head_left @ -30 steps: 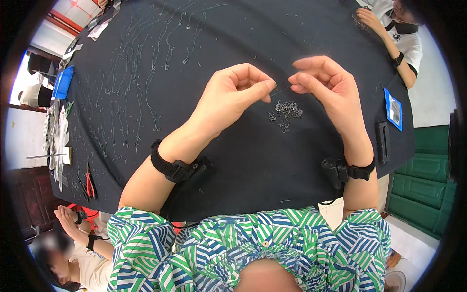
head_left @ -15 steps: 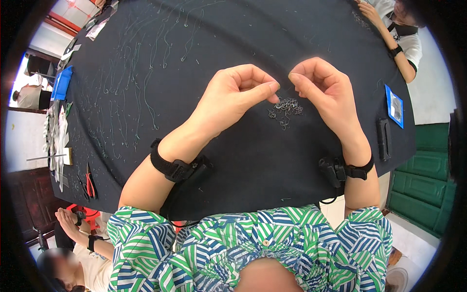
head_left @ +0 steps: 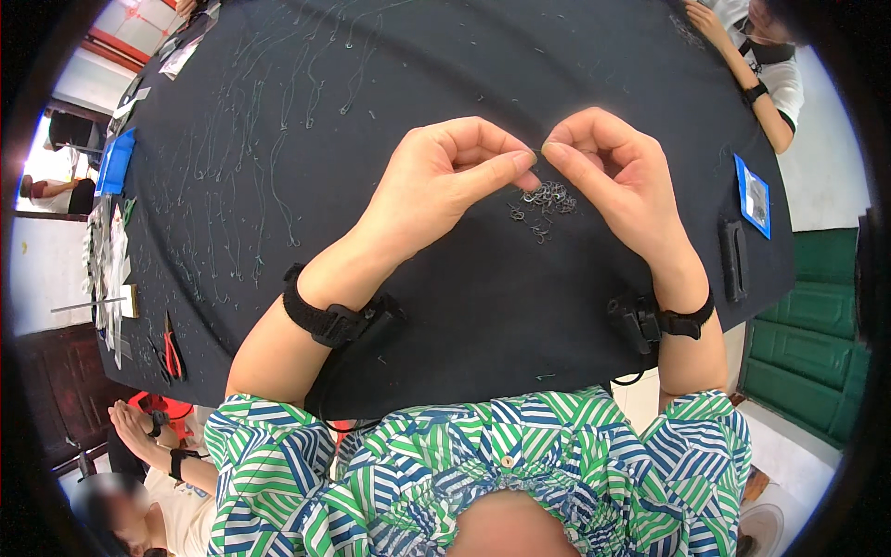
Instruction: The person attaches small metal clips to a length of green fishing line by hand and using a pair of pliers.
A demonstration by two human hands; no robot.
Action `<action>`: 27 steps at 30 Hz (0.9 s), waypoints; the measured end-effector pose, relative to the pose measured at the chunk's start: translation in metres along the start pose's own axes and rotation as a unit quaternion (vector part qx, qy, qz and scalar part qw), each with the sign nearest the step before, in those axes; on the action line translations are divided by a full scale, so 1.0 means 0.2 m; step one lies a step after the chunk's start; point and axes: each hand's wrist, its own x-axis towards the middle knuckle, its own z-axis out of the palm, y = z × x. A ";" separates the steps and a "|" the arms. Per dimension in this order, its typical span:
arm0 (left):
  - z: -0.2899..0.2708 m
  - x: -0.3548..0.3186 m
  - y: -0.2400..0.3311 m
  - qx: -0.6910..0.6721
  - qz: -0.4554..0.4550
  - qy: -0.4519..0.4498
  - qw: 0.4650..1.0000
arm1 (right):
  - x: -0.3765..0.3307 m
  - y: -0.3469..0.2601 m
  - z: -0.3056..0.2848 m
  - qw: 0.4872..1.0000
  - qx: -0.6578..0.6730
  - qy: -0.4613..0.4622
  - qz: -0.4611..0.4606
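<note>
Above the black-covered table, my left hand (head_left: 455, 172) is pinched closed, thumb against forefinger. My right hand (head_left: 613, 172) makes the same kind of pinch, its fingertips almost meeting those of the left. Something thin and dark seems to run between the two pinches, too fine to name. Just below the fingertips, a small pile of metal fish hooks (head_left: 554, 197) lies on the cloth, a few strays spread toward me. Across the left side of the table lie several thin green lines (head_left: 276, 176), some with small hooks at their ends.
Red-handled pliers (head_left: 173, 353) lie near the left edge, below a blue tray (head_left: 116, 162) and papers. A blue packet (head_left: 753, 197) and a black case (head_left: 734, 261) lie at the right. Another person's arm (head_left: 756, 93) reaches in at the far right; another person's hand (head_left: 133, 425) shows lower left.
My right hand has shifted slightly left, and my left hand slightly right at the fingertips, so the two pinches are closer together. The hook pile looks unchanged.
</note>
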 end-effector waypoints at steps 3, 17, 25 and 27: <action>0.00 0.00 0.01 0.017 0.008 -0.005 1.000 | 0.00 0.00 0.00 1.000 0.003 0.002 -0.003; 0.00 0.00 0.00 0.024 0.009 -0.008 1.000 | 0.00 -0.02 -0.01 1.000 -0.014 -0.018 0.004; 0.00 0.00 0.00 0.013 0.000 -0.005 1.000 | 0.00 0.02 -0.01 0.999 -0.017 -0.044 0.027; 0.00 0.00 -0.01 0.010 -0.001 -0.003 1.000 | 0.01 0.05 0.01 0.997 -0.036 -0.022 -0.061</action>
